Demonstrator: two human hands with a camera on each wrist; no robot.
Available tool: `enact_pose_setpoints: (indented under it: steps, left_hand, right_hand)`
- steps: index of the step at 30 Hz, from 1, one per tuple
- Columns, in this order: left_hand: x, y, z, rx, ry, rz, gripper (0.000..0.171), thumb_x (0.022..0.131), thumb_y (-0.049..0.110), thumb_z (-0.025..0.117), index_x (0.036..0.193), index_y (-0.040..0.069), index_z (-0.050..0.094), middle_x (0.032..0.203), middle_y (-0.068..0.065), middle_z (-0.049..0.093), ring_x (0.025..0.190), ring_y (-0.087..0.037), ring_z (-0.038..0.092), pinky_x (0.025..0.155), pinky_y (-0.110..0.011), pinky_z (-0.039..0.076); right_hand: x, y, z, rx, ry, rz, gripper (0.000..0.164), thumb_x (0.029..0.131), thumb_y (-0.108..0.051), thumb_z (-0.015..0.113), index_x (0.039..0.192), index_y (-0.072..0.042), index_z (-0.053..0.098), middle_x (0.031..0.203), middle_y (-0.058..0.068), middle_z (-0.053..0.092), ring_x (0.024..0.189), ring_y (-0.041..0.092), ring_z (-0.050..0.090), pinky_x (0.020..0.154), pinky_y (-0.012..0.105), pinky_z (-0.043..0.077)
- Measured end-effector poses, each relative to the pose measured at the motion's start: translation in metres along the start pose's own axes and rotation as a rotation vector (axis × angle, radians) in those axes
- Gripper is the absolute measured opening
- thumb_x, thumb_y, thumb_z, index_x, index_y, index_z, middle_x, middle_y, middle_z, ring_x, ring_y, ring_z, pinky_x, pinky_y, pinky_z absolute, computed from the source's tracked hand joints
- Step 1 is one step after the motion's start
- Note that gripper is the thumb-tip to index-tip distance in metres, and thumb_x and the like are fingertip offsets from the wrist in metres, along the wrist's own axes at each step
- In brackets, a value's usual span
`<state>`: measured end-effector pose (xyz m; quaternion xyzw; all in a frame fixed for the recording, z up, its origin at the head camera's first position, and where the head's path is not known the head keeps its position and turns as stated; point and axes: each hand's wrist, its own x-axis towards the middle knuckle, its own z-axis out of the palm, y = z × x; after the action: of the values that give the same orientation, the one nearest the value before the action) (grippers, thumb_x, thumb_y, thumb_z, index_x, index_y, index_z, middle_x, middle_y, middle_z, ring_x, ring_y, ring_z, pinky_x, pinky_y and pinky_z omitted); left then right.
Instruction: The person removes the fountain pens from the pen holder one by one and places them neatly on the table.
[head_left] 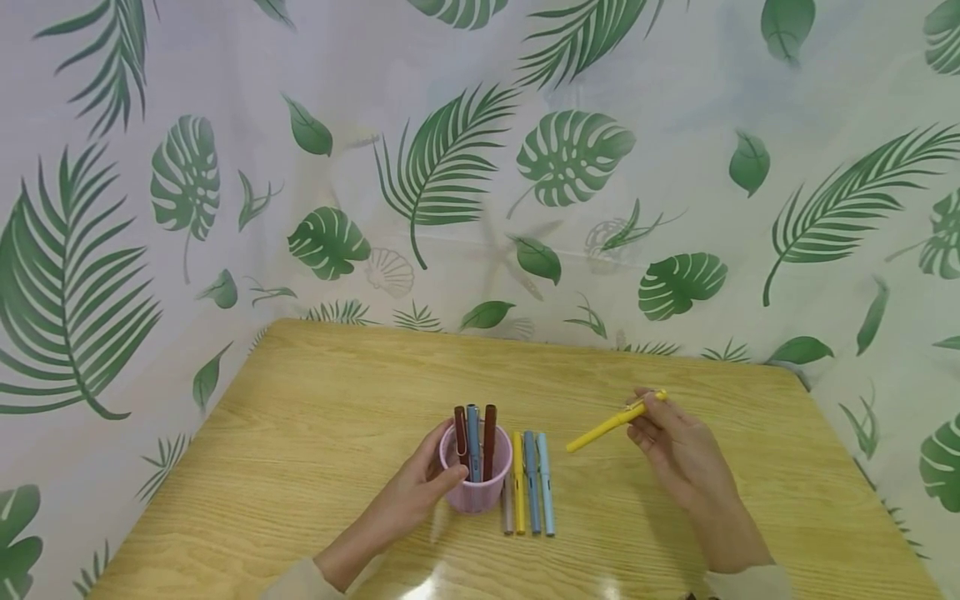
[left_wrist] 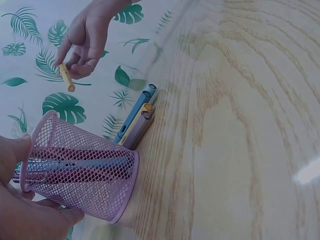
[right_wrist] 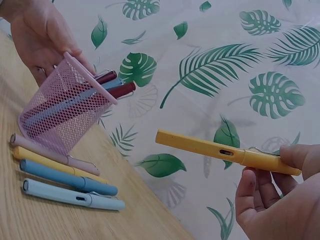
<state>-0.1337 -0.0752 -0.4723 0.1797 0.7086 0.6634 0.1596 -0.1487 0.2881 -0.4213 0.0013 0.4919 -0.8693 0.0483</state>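
Observation:
My left hand [head_left: 420,483] grips a pink mesh pen cup [head_left: 474,498] by its side, thumb at the rim. Two dark red pens [right_wrist: 122,90] and a blue pen [head_left: 473,442] stand inside the cup. To the right, my right hand [head_left: 682,450] pinches a yellow pen [right_wrist: 200,149] by its capped end, held up above the table, its other end pointing left. Beside the cup several pens lie in a row: a greyish-mauve pen [right_wrist: 55,154], another yellow pen [head_left: 519,483], a blue pen [right_wrist: 67,176] and a light blue pen [right_wrist: 72,195].
The wood-grain table [head_left: 322,392] extends around the cup and pens. Behind it and at the sides hangs a white cloth with green leaf prints [head_left: 442,167]. Glare shows on the tabletop near its front.

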Motion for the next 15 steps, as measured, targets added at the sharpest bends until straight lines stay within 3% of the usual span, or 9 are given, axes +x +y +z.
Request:
enact_pose_setpoints:
  steps: [15]
  left_hand:
    - [0.0, -0.002, 0.0, 0.0, 0.003, 0.005, 0.073, 0.109, 0.019, 0.056, 0.165, 0.005, 0.011, 0.167, -0.028, 0.017, 0.152, -0.043, 0.024, 0.123, -0.05, 0.025]
  right_hand:
    - [-0.008, 0.0, -0.016, -0.061, 0.032, 0.007, 0.023, 0.11, -0.017, 0.052, 0.111, -0.01, 0.075, 0.104, 0.001, 0.067, 0.092, 0.013, 0.06, 0.083, 0.022, 0.056]
